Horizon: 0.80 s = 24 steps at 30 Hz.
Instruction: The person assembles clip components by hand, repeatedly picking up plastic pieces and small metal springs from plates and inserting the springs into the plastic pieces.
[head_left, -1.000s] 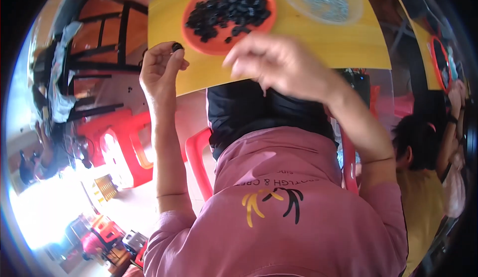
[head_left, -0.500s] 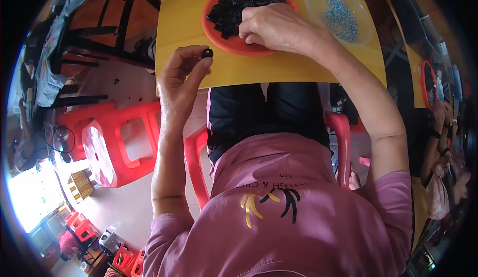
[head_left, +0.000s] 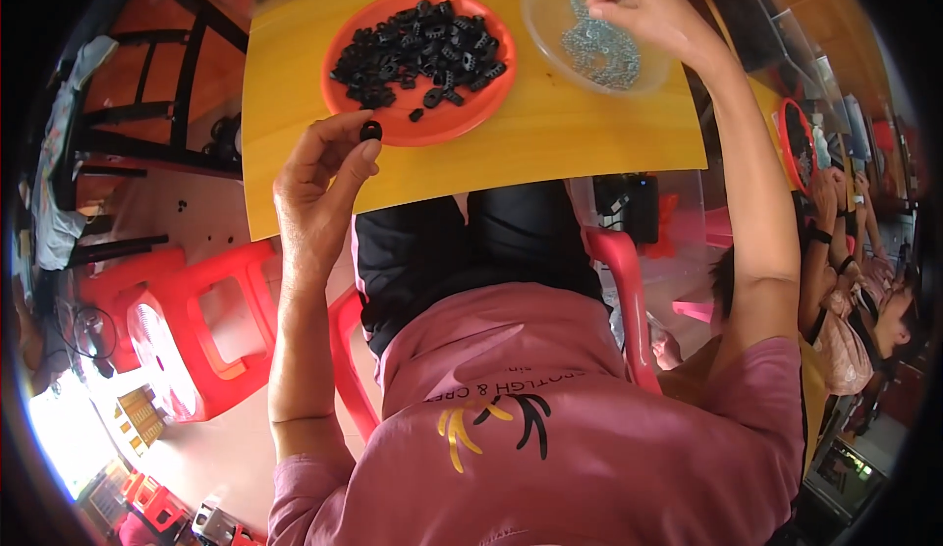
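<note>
Between the thumb and index finger of my left hand (head_left: pixel 316 183) is a small round black plastic part (head_left: pixel 370 131). That hand is near the front left of an orange-red plate (head_left: pixel 470 126), which holds a heap of black plastic parts (head_left: pixel 422 45). To the plate's right stands a translucent shallow bowl (head_left: pixel 536 18) of small silvery metal pieces (head_left: pixel 601 55). Over this bowl's far right part is my right hand (head_left: pixel 648 16), its thumb and fingertips pressed together. Whatever they may pinch is too small to see.
Both containers rest on a yellow tabletop (head_left: pixel 550 143). Red plastic stools (head_left: pixel 211 330) and a dark metal frame (head_left: pixel 187 84) stand at the left. Other people's hands (head_left: pixel 830 188) are at the far right, near another red-rimmed container (head_left: pixel 794 143).
My right hand has moved from the plate of black parts rightward to the bowl of metal pieces. My left hand still holds the black part. The whole view has shifted.
</note>
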Each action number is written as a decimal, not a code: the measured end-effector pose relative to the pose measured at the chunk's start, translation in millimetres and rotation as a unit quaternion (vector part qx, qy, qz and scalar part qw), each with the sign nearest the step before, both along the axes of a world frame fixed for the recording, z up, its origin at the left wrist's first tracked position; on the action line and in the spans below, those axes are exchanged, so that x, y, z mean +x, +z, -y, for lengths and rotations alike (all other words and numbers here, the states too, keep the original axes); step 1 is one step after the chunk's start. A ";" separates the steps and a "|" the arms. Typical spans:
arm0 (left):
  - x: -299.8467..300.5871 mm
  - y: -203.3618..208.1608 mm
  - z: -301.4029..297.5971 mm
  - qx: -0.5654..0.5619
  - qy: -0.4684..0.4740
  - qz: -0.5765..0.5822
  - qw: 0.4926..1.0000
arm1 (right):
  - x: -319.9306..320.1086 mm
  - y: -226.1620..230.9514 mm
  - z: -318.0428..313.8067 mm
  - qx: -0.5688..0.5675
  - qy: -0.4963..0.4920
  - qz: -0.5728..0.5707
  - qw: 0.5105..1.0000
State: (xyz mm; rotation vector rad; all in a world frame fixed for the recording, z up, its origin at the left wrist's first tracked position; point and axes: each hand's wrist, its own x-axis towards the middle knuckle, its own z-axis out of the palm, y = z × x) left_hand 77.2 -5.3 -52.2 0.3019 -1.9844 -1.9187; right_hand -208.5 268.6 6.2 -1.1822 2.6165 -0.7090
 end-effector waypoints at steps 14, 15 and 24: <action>-10.8 7.9 -14.3 -0.061 -0.027 0.039 0.997 | 21.5 -32.1 -6.7 0.061 0.071 -0.050 0.994; -11.3 7.3 -15.0 -0.063 -0.028 0.040 0.997 | 21.4 -32.8 -7.7 0.059 0.070 -0.049 0.995; -22.6 9.1 -29.1 -0.065 -0.053 0.039 0.996 | 28.0 -36.9 -0.4 0.093 0.084 -0.139 0.982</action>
